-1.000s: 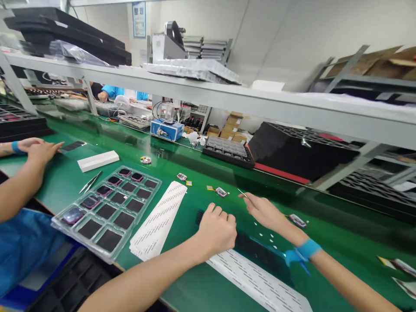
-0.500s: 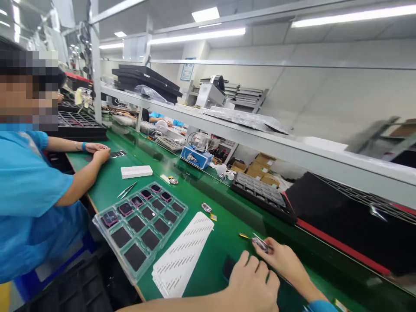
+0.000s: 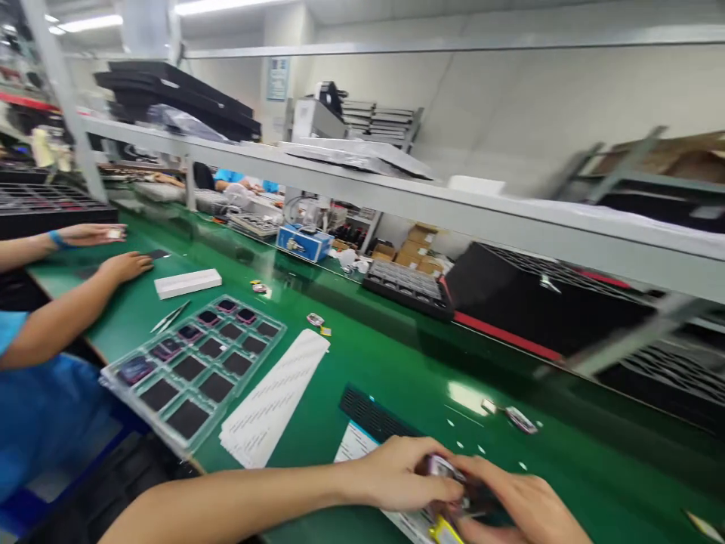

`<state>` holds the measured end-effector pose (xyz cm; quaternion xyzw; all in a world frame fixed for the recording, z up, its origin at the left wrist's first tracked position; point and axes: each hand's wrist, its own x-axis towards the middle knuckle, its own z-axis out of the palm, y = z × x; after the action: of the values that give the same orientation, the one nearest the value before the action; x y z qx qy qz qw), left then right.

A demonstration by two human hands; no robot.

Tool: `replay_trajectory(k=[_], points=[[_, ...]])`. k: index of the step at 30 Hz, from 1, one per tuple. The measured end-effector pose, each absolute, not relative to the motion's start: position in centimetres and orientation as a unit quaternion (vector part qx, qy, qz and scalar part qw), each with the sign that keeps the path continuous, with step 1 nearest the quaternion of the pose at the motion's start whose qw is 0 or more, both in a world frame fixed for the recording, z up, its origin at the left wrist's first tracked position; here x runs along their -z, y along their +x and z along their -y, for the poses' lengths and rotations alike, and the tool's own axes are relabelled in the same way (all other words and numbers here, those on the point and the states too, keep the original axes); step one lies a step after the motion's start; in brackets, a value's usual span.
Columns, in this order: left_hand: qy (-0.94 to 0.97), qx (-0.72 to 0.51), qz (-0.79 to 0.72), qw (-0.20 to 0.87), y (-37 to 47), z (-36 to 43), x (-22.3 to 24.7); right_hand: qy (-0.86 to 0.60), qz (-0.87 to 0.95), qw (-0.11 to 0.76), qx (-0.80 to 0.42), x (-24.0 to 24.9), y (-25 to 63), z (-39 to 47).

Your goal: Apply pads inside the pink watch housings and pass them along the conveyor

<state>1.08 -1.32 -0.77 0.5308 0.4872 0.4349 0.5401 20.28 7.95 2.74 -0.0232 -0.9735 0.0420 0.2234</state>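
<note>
Both my hands meet at the lower right around a small pinkish watch case (image 3: 445,468) with a yellow tab (image 3: 446,532) hanging below it. My left hand (image 3: 405,474) comes in from the left, thumb and fingers closed on the case. From the other side, my right hand (image 3: 518,495) grips it too, its fingertips partly hidden. Under my left hand lie a dark slotted strip (image 3: 374,412) and a white printed sheet (image 3: 352,443). Another watch case (image 3: 519,420), joined to a small light piece, rests on the green bench beyond my right hand.
To the left, a clear tray (image 3: 236,394) holds several dark watch screens, beside white printed strips (image 3: 277,397). Tweezers (image 3: 170,317) and a white box (image 3: 188,283) lie farther back. A co-worker's hands (image 3: 125,266) are at far left. A shelf rail (image 3: 362,181) crosses above.
The view has swung right and down. My hands, apart before with the watch case in the right one, have come together on it. The co-worker's hands have separated.
</note>
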Motion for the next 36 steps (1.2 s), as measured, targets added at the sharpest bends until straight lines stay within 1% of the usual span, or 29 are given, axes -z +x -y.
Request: replay_trajectory(k=[3,4,8,12,16,21,26,31,34,36], points=[[0.470,-0.447,-0.436,0.623,1.5,1.2,1.4,-0.021,0.956,0.294,0.008,-2.8,19.3,-6.8],[0.454,-0.456,-0.424,0.637,1.5,1.2,1.4,-0.029,0.957,0.290,0.003,-2.8,19.3,-6.7],[0.444,-0.481,-0.447,0.610,1.4,1.8,0.8,-0.070,0.938,0.339,-0.029,-1.7,20.1,-6.1],[0.470,-0.435,-0.465,0.611,1.4,2.8,-0.3,-0.119,0.921,0.368,-0.040,-0.2,21.0,-4.8],[0.534,-0.414,-0.473,0.566,1.5,3.7,-0.5,-0.135,0.911,0.383,-0.072,0.3,21.4,-3.7],[0.551,-0.382,-0.488,0.559,1.6,4.2,-0.3,-0.151,0.915,0.369,-0.067,-0.2,21.5,-3.1],[0.572,-0.346,-0.533,0.518,1.6,4.5,-0.6,-0.147,0.932,0.329,-0.036,-0.2,22.0,-2.8],[0.593,-0.341,-0.539,0.491,1.6,4.5,-1.0,-0.135,0.943,0.304,-0.021,-0.1,22.9,-2.7],[0.634,-0.330,-0.540,0.444,1.6,4.6,-0.8,-0.108,0.956,0.273,-0.026,-0.4,23.3,-2.8],[0.677,-0.332,-0.535,0.382,1.6,4.7,-0.4,-0.086,0.959,0.268,-0.013,-0.5,23.3,-2.9]])
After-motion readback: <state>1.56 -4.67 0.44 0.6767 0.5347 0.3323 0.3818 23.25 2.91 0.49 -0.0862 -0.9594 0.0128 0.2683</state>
